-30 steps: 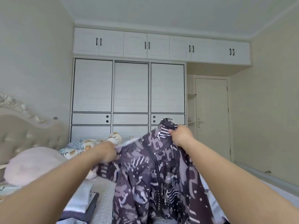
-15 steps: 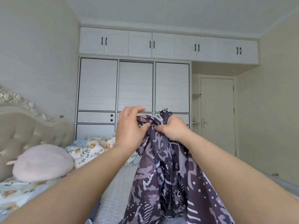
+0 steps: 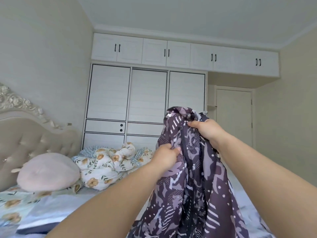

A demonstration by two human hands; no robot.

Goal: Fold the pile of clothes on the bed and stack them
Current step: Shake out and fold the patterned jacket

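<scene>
Both arms outstretched, right hand (image 3: 206, 130) above left hand (image 3: 165, 156), gripping patterned jacket (image 3: 193, 177).

The patterned jacket (image 3: 193, 186) runs off the bottom edge, hem unseen.

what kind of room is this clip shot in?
A home bedroom, most likely: a bed with a tufted headboard, a rumpled floral duvet, and a white built-in wardrobe along the far wall.
</scene>
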